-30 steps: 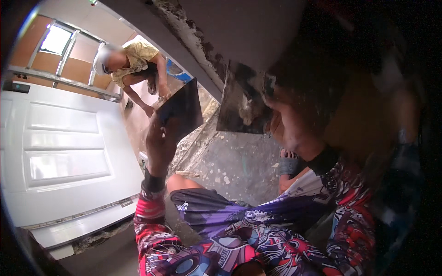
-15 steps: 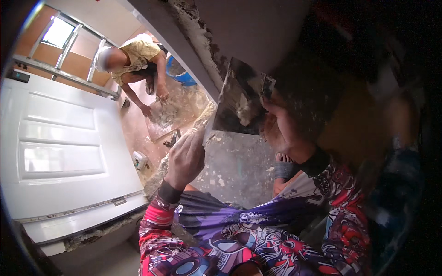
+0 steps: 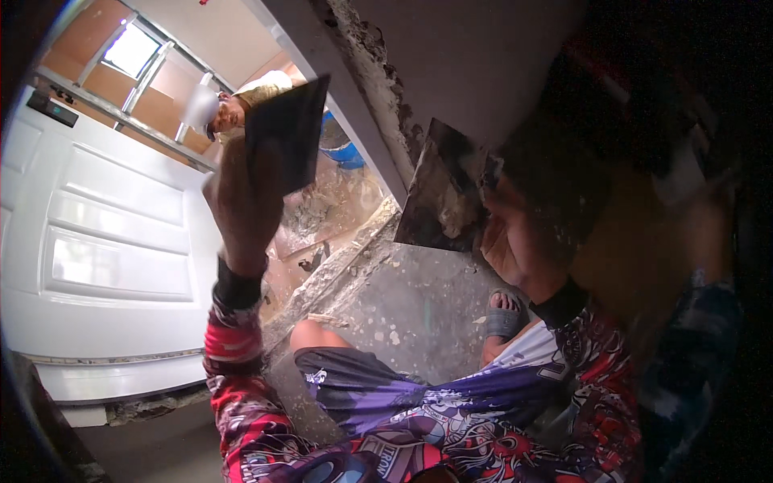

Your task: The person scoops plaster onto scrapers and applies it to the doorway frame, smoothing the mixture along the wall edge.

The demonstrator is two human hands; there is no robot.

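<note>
My left hand [image 3: 240, 201] is raised at the left, its fingers wrapped round a flat, dark rectangular trowel [image 3: 291, 133] held up in front of a co-worker. Lower and to the right, my right hand [image 3: 515, 237] grips the edge of a dark square board [image 3: 419, 213] with a lump of wet mortar [image 3: 457, 211] on it. The board is tilted, close to the foot of the white door frame [image 3: 382, 161] and the chipped wall edge [image 3: 377, 68]. Shadow hides part of my right hand's grip.
A white panelled door [image 3: 121, 217] stands at the left, with a metal ladder [image 3: 145, 80] behind it. Beyond the frame are a crouching co-worker [image 3: 270, 84] and a blue bucket [image 3: 345, 153]. A rough mortar strip [image 3: 346, 249] crosses the speckled concrete floor [image 3: 403, 298].
My left hand has moved up and left from the foot of the door frame, turning the trowel's flat face into view. The board in my right hand has shifted slightly right and down in the picture.
</note>
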